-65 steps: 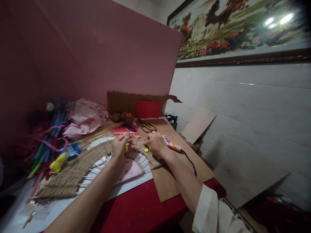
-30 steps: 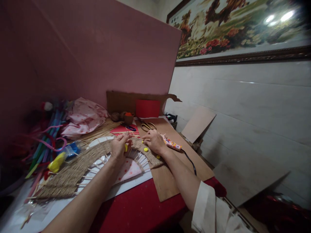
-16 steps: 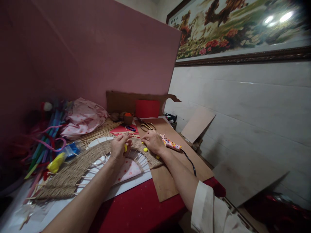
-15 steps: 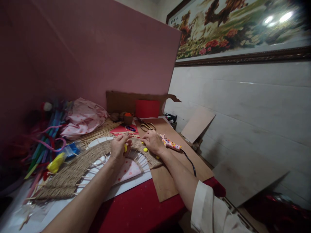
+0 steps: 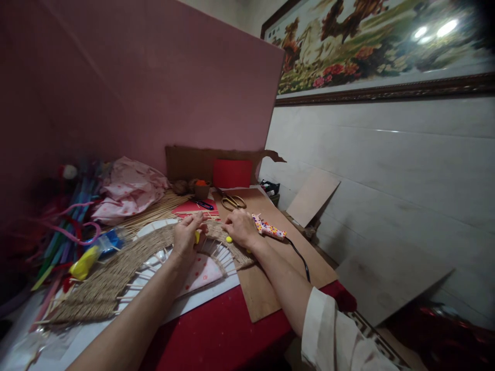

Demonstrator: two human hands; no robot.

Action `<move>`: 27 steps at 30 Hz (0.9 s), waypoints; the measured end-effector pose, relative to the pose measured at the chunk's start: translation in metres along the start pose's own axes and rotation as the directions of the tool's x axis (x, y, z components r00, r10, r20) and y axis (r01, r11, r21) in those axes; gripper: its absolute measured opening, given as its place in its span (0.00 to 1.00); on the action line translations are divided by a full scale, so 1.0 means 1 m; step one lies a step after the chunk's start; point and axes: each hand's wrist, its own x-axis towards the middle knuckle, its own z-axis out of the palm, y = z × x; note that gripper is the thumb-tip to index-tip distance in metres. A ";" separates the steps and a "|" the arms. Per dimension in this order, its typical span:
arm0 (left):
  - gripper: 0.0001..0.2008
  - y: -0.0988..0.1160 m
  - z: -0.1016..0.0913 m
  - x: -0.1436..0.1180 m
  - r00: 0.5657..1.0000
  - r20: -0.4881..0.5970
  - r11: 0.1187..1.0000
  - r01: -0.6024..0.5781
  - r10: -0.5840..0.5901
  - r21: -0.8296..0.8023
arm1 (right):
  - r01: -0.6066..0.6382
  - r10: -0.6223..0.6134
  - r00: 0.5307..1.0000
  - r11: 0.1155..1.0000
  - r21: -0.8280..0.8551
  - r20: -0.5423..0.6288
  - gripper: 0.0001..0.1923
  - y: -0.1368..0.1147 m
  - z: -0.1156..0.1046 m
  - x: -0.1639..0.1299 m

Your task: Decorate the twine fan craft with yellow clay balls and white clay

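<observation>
A fan-shaped band of woven brown twine point(image 5: 149, 250) on thin sticks lies across a white sheet, with pink dotted fabric point(image 5: 201, 270) inside its curve. My left hand point(image 5: 187, 234) is closed over the band's upper part, a yellow lump point(image 5: 197, 237), like soft clay, tucked in its palm. My right hand point(image 5: 240, 228) rests on the right side of the band, fingers bent down and together; what is under the fingertips is hidden. Just below them a small yellow dot point(image 5: 229, 239) sits on the twine.
A dotted glue gun point(image 5: 270, 229) with a black cord lies on the brown board point(image 5: 263, 299). Behind are gold-handled scissors point(image 5: 233, 202), blue-handled snips point(image 5: 204, 204) and red paper point(image 5: 232, 173). Pipe cleaners point(image 5: 77, 206), yellow clay point(image 5: 84, 264) and crumpled fabric point(image 5: 129, 188) are at left.
The view has shifted slightly. Both hands stay at nearly the same spots on the band. A yellow bit seen at my right fingertips before is now covered.
</observation>
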 end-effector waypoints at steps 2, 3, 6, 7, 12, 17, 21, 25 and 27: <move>0.21 0.001 0.000 0.000 1.000 -0.009 1.000 0.014 -0.014 -0.015 | 0.002 -0.002 1.000 1.000 -0.005 0.009 0.09 0.000 0.000 0.000; 0.21 0.001 0.001 0.000 1.000 -0.017 1.000 0.022 -0.022 -0.018 | 0.003 -0.003 1.000 1.000 -0.007 0.012 0.09 0.000 0.000 0.000; 0.20 0.001 0.001 -0.001 0.999 -0.032 0.999 0.035 -0.036 -0.014 | -0.002 0.002 1.000 1.000 -0.008 0.014 0.10 0.000 0.001 0.000; 0.20 0.001 0.001 -0.001 0.999 -0.037 0.999 0.035 -0.036 -0.014 | -0.005 0.005 1.000 1.000 -0.008 0.013 0.10 0.000 0.001 0.000; 0.20 0.003 0.001 -0.003 0.999 -0.018 1.000 0.028 -0.028 -0.010 | 0.013 -0.013 1.000 1.000 -0.001 0.021 0.06 0.000 0.002 0.000; 0.19 0.001 0.000 -0.002 0.999 -0.034 0.999 0.031 -0.031 -0.011 | 0.028 -0.029 1.000 1.000 0.007 0.012 0.08 0.000 0.004 0.000; 0.19 -0.001 -0.001 0.000 1.000 -0.020 1.000 0.018 -0.018 -0.025 | 0.040 -0.040 0.999 0.999 0.010 0.021 0.06 -0.001 0.004 -0.001; 0.19 -0.001 -0.002 0.001 1.000 0.011 1.000 0.014 -0.014 -0.016 | 0.040 -0.041 0.999 0.999 0.021 0.026 0.07 0.000 0.002 -0.001; 0.19 -0.001 -0.002 0.000 0.999 0.015 0.999 0.028 -0.028 -0.018 | 0.033 -0.034 0.999 0.999 0.031 0.021 0.07 0.003 0.001 0.000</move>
